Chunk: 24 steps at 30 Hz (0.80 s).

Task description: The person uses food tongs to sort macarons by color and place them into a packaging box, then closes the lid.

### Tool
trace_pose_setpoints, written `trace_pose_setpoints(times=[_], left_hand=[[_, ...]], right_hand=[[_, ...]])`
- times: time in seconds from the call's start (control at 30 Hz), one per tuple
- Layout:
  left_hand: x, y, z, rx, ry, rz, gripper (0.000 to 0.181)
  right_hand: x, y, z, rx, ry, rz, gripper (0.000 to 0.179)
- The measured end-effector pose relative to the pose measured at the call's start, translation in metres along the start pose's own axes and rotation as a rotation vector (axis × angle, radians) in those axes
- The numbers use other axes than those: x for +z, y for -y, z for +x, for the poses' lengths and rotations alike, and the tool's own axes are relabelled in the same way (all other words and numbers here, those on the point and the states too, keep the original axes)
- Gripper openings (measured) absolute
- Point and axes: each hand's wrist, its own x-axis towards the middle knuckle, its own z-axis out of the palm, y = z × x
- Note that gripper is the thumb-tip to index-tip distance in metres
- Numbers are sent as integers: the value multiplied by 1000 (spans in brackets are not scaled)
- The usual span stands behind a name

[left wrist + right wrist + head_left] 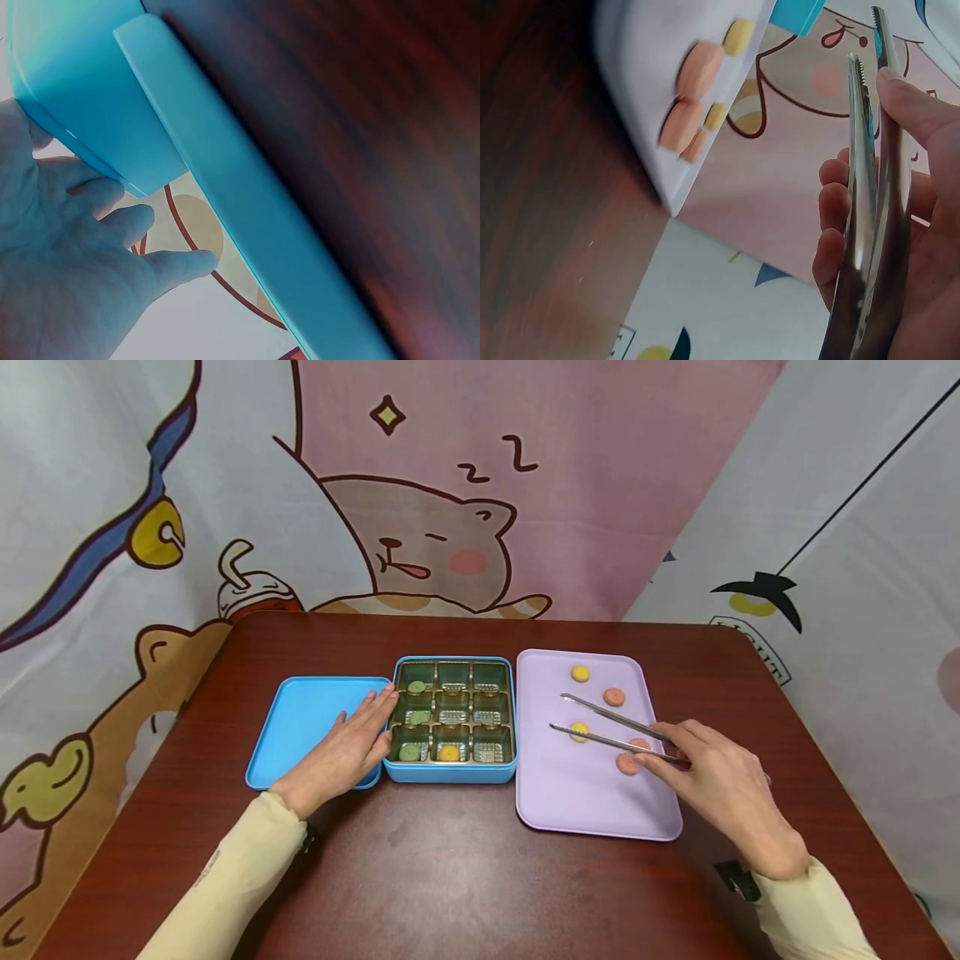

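Note:
My right hand point(720, 785) holds metal tongs point(615, 718) over the lilac tray point(570, 802). The tips of the tongs stand apart with nothing between them, as the right wrist view also shows. On the tray lie two yellow discs point(580, 673) and three orange discs point(614, 697), some partly behind the tongs. My left hand point(341, 747) rests its outstretched fingers against the left side of a blue box point(450, 772). Inside its gold divided insert, three green discs point(409, 752) fill the left column and a yellow disc point(448, 752) sits in the front middle compartment.
A blue lid point(300, 727) lies left of the box, partly under my left forearm and hand. The box stands between lid and tray on a dark brown table point(450, 860). Behind the table hangs a cloth point(600, 485) printed with cartoon animals.

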Motion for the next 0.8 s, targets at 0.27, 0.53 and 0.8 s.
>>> trace_pose_setpoints(times=[0.27,0.53,0.8], left_hand=[[1,0,0,9,-15,0,63],[0,0,0,0,-4,5,63],[0,0,-1,7,-6,-5,64]], right_hand=[[-2,-16,-6,-10,17,-47,51],[-1,-25,-8,-18,87,-48,52],[0,-33,-9,-22,134,-95,53]])
